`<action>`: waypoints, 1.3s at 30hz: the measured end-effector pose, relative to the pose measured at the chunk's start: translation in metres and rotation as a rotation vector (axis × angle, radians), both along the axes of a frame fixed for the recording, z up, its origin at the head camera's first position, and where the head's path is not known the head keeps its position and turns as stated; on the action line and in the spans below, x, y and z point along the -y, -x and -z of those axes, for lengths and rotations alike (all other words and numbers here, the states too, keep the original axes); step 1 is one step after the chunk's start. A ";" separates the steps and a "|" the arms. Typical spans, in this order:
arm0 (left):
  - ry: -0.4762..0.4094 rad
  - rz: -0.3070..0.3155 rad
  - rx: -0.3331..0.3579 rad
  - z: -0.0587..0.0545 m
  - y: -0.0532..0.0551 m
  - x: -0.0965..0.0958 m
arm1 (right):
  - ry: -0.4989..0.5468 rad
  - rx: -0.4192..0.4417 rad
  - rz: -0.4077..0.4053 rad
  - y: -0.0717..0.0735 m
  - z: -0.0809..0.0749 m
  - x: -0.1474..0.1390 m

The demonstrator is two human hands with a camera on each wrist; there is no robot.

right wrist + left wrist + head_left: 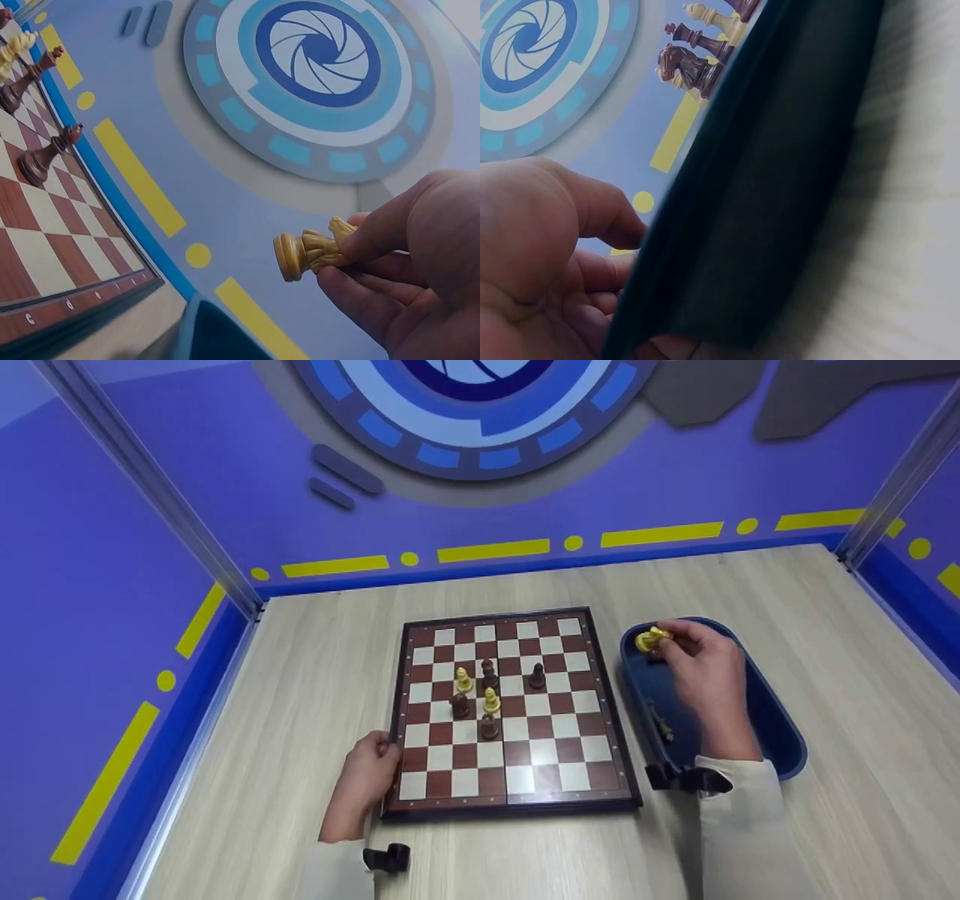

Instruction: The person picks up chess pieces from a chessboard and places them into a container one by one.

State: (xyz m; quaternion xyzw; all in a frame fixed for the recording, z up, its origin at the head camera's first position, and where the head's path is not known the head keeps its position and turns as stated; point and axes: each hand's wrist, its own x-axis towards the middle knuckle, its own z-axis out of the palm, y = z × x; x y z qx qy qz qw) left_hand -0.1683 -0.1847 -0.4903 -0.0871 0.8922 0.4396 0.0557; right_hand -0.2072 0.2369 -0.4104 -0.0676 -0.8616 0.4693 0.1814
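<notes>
My right hand (709, 664) pinches a yellow chess knight (311, 253) between thumb and fingers, its round base pointing left. That hand is over the far left part of a dark blue tray (789, 750). At the near left edge of the chessboard (536, 769), my left hand (369, 769) grips the rim; some of its fingers are hidden under the board in the left wrist view. On the board stand two yellow pieces, one a bishop (463, 680), and several dark ones, among them a knight (686, 69), a king (489, 673) and a pawn (538, 676).
Inside the tray lies another yellowish piece (660, 721), partly in shadow. The pale wooden table (315, 660) surrounds the board and meets a blue printed back wall (510, 529). Side walls (112, 622) rise at left and right.
</notes>
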 end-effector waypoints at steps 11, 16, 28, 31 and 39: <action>0.009 0.002 -0.008 0.001 0.000 0.000 | -0.039 0.069 0.065 -0.002 0.003 -0.015; 0.027 0.002 -0.002 0.000 0.000 0.000 | -0.088 0.095 0.058 -0.002 0.005 -0.021; 0.042 -0.011 -0.010 0.000 0.002 -0.001 | -0.167 0.145 0.008 -0.003 0.007 -0.029; 0.043 -0.009 -0.014 -0.001 0.002 -0.001 | -0.168 0.154 -0.002 -0.004 0.007 -0.030; 0.029 -0.003 -0.003 -0.001 0.000 0.000 | -0.163 0.145 -0.022 -0.005 0.006 -0.025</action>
